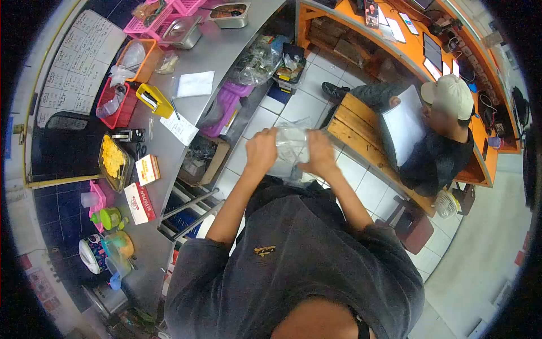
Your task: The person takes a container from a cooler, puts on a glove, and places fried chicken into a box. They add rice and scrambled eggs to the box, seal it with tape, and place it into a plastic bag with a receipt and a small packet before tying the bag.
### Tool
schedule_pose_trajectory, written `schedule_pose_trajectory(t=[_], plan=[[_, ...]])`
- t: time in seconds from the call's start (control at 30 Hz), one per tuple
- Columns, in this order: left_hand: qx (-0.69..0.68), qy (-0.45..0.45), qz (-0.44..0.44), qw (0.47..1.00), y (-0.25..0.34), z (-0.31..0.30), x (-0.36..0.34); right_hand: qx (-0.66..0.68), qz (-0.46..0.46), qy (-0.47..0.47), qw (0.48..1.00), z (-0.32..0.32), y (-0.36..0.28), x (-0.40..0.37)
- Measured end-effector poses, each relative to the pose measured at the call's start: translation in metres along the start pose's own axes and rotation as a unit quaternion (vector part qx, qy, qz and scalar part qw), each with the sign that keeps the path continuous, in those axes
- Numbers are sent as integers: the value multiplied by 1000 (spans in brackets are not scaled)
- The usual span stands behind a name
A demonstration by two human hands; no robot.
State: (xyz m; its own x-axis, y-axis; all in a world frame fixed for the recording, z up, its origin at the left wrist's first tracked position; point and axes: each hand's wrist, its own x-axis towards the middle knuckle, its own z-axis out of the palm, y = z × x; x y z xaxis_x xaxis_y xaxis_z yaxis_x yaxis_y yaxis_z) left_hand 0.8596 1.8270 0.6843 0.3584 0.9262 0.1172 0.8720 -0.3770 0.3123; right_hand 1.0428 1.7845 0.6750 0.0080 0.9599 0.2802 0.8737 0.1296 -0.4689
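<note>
Between my two hands, in front of my dark shirt, is a clear plastic bag (290,148) with whitish, see-through folds. My left hand (261,149) is closed on its left side, fingers curled along the edge. On the opposite side my right hand (320,153) grips it too, with the thumb low near the bag's bottom corner. What the bag contains, if anything, I cannot make out. It is held up over the tiled floor, apart from the steel counter (195,108) to the left.
Along the counter stand an orange basket (148,63), a red basket (125,116), a tray of yellow food (114,160), and a red-and-white box (139,203). At right a person in a cap (451,93) sits on a wooden bench (361,121) with large papers, beside an orange desk (389,48).
</note>
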Motion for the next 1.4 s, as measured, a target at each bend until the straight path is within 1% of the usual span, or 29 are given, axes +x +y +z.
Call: schedule_pose_trajectory(t=[0.03, 0.07, 0.13, 0.17, 0.23, 0.3, 0.37, 0.43, 0.47, 0.53, 0.63, 0.67, 0.77, 0.83, 0.9, 0.93, 0.97, 1.0, 1.03, 1.07, 1.1, 1.13, 1.17, 1.23, 1.27, 1.3, 1.33, 1.37, 1.4], plan=[[0, -1, 0, 1000, 5, -2, 2, 8, -83, 42, 996, 3, -10, 3], [-5, 4, 3, 1000, 10, -3, 2, 9, -83, 40, 996, 17, -3, 6], [-9, 3, -1, 1000, 4, 1, -6, 9, 20, -61, 998, 55, 15, 11], [33, 14, -17, 999, -12, 4, -8, 12, 20, -64, 998, 46, 14, 13], [75, 25, -36, 996, -41, 7, -10, 49, 110, -56, 991, 18, 22, 19], [55, 64, -73, 994, -56, 7, -14, 69, 134, -58, 987, 4, 30, 15], [53, 66, -78, 993, -53, 2, -13, 87, 153, -57, 983, -8, 33, 13], [11, 94, -89, 992, -51, -2, -11, 108, 191, -89, 972, -15, 33, 12], [10, 93, -90, 992, -52, 0, -15, 108, 192, -91, 971, -14, 38, 10], [-7, 15, -70, 997, -55, 6, -23, 125, 183, -54, 974, -12, 53, 6], [-42, 14, -65, 997, -58, 9, -32, 81, 221, -35, 971, -24, 80, 8], [-42, 14, -64, 997, -58, 10, -29, 72, 234, -58, 968, -37, 77, 10], [-48, 11, -95, 994, -47, 11, -16, 77, 238, -29, 968, -29, 105, 0], [-71, 33, -114, 990, -37, 2, -5, 69, 232, -19, 970, -40, 102, 2], [-78, 21, -95, 992, -22, -32, 15, -48, 176, 9, 983, -56, 84, 10], [-88, 6, -81, 993, -14, -45, 18, -103, 24, 51, 993, -60, 75, 15], [-88, 4, -85, 992, -7, -50, 17, -63, -34, 44, 996, -62, 54, 22], [-157, -34, -48, 986, 1, -54, 18, -24, -93, 40, 995, -59, 32, 28], [-225, -70, -8, 972, 6, -56, 19, 79, -66, -18, 995, -49, 20, 27], [-200, -99, 22, 975, 6, -53, 17, 180, -36, -75, 980, -40, 13, 26], [-201, -99, 29, 974, 4, -50, 17, 211, -26, -102, 972, -34, 10, 27], [-189, -30, 50, 980, -2, -48, 15, 240, -10, -127, 962, -30, 9, 25], [-179, 34, 73, 981, -6, -47, 11, 322, -19, -147, 935, -34, 3, 25], [-185, 42, 57, 980, -15, -51, 10, 449, -37, -185, 873, -36, -2, 24], [-221, 4, 28, 975, -16, -55, 10, 494, -50, -210, 842, -36, -1, 23], [-254, -33, -3, 967, -16, -59, 10, 485, -41, -197, 851, -42, -1, 23], [-261, -40, 11, 964, -15, -61, 9, 538, 66, -316, 779, -52, -5, 21], [-344, -105, -41, 932, -15, -63, 7, 578, 168, -424, 676, -58, -8, 19], [-419, -168, -95, 887, -16, -64, 6, 578, 172, -416, 681, -59, -9, 18]])
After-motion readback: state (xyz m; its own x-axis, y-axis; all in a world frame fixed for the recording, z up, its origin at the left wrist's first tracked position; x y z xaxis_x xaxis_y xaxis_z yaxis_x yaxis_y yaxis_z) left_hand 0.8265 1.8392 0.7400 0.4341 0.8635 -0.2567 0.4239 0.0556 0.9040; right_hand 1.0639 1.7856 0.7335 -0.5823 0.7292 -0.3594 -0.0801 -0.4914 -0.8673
